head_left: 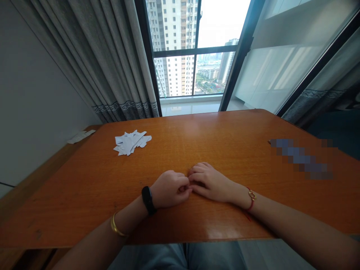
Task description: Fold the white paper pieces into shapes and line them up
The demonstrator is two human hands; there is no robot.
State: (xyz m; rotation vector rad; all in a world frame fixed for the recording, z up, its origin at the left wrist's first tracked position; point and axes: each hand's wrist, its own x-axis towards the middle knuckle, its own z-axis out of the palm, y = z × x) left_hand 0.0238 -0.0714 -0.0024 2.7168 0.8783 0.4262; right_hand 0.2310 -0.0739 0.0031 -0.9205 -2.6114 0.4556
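My left hand [170,188] is curled into a loose fist on the wooden table [197,135], and nothing shows in it. A black wristband [148,200] and a gold bangle [116,226] are on that arm. My right hand [210,182] lies palm down beside it, thumb apart from the gently bent fingers. The fingertips of both hands meet near the middle of the table. Around the right wrist runs a red cord bracelet [251,198]. Beyond my left hand lies a loose pile of white paper pieces [131,143], apart from both hands.
A blurred, pixelated item [300,157] lies at the table's right side. Some flat white paper [81,136] rests on a ledge by the left wall. Grey curtains [112,56] and a window [194,52] stand behind the far edge. My legs [180,257] are below the near edge.
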